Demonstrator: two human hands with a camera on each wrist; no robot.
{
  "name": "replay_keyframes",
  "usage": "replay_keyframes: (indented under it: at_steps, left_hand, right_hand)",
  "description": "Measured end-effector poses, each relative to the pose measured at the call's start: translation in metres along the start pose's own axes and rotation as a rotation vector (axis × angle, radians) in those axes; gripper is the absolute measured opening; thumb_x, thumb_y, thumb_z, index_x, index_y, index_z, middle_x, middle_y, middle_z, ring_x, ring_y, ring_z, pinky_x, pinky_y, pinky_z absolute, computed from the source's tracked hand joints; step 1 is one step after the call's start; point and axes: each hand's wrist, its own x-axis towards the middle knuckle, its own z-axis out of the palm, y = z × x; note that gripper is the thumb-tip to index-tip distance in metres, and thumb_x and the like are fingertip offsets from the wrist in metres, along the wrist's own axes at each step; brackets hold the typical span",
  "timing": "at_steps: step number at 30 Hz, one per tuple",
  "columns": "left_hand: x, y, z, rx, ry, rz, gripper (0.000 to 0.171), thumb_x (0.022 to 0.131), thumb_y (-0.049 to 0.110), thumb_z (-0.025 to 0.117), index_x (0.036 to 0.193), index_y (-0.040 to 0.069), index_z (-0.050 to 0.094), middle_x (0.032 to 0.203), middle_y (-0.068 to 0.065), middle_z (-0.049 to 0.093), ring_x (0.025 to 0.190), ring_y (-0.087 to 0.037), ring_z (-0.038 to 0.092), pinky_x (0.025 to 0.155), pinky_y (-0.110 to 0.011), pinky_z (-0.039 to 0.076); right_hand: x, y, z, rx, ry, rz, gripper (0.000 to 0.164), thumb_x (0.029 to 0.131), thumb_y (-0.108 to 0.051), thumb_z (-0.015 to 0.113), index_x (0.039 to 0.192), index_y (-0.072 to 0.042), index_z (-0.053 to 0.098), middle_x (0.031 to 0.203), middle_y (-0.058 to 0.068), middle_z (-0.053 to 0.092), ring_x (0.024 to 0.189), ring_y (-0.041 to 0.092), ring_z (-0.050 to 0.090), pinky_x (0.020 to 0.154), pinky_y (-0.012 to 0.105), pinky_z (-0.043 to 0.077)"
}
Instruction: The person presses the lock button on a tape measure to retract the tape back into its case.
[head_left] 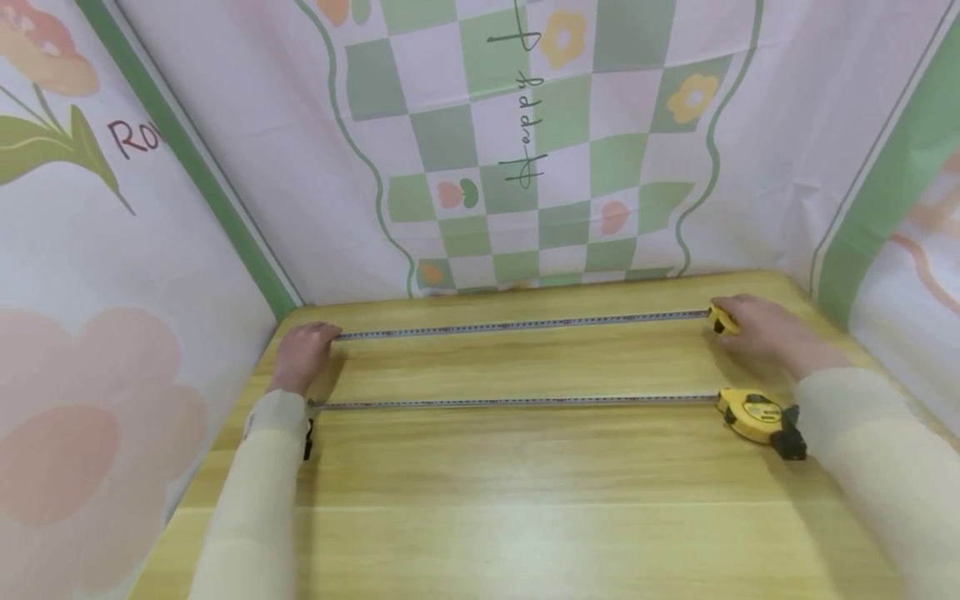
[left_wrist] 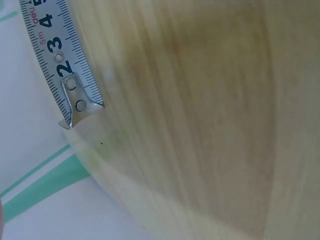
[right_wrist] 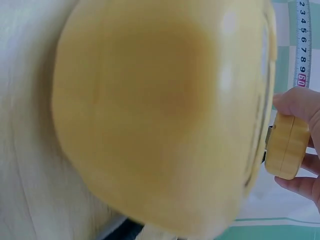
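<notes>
- Left hand (head_left: 302, 354): fingers closed, apparently pinching the free end of the far blade (head_left: 487, 326). A slackened pinch could let it recoil.
- Far blade: spans the rear of the worktop (head_left: 525, 483), behind the near blade (head_left: 517, 402). Twisting could buckle it.
- Right hand (head_left: 768, 329): fingers wrapped around the far case (head_left: 722, 320). A lowered wrist could knock the near case (head_left: 752, 416).

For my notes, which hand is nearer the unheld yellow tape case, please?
Right: the right hand is just beyond the unheld case; the left hand, far to its left.
</notes>
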Motion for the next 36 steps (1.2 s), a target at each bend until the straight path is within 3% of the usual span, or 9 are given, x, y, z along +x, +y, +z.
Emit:
replay_keyframes:
  at_steps: [10, 21, 27, 36]
  left_hand:
    - [-0.001, 0.002, -0.004, 0.002, 0.078, 0.023, 0.025, 0.083, -0.013, 0.063, 0.104, -0.001, 0.071, 0.104, -0.019, 0.070, 0.093, -0.037, 0.067, 0.085, -0.050, 0.055]
    - [0.001, -0.001, -0.008, -0.009, 0.202, 0.127, 0.025, 0.079, -0.016, 0.066, 0.099, -0.002, 0.072, 0.098, -0.020, 0.071, 0.086, -0.037, 0.069, 0.079, -0.049, 0.057]
    - [0.001, -0.001, -0.012, -0.026, 0.216, 0.117, 0.023, 0.081, -0.015, 0.065, 0.099, -0.003, 0.072, 0.098, -0.020, 0.071, 0.088, -0.038, 0.068, 0.084, -0.051, 0.055]
    - [0.001, -0.004, -0.016, -0.029, 0.248, 0.138, 0.023, 0.079, -0.017, 0.064, 0.096, -0.004, 0.072, 0.096, -0.020, 0.071, 0.090, -0.038, 0.068, 0.083, -0.050, 0.056]
  right_hand:
    - [-0.006, 0.006, -0.007, -0.052, 0.068, -0.049, 0.070, 0.087, -0.020, 0.072, 0.138, 0.014, 0.038, 0.130, 0.044, 0.040, 0.116, 0.059, 0.040, 0.101, 0.070, 0.030]
    - [-0.016, 0.004, -0.019, -0.115, 0.105, -0.088, 0.071, 0.083, -0.012, 0.074, 0.138, 0.014, 0.038, 0.128, 0.043, 0.042, 0.114, 0.058, 0.043, 0.098, 0.070, 0.033]
    - [-0.021, -0.001, -0.025, -0.128, 0.138, -0.081, 0.072, 0.083, -0.013, 0.073, 0.140, 0.011, 0.037, 0.129, 0.042, 0.040, 0.115, 0.058, 0.040, 0.096, 0.072, 0.035]
    - [-0.027, -0.011, -0.034, -0.162, 0.272, -0.141, 0.070, 0.077, -0.009, 0.076, 0.134, 0.014, 0.042, 0.123, 0.042, 0.047, 0.106, 0.057, 0.048, 0.087, 0.069, 0.043]
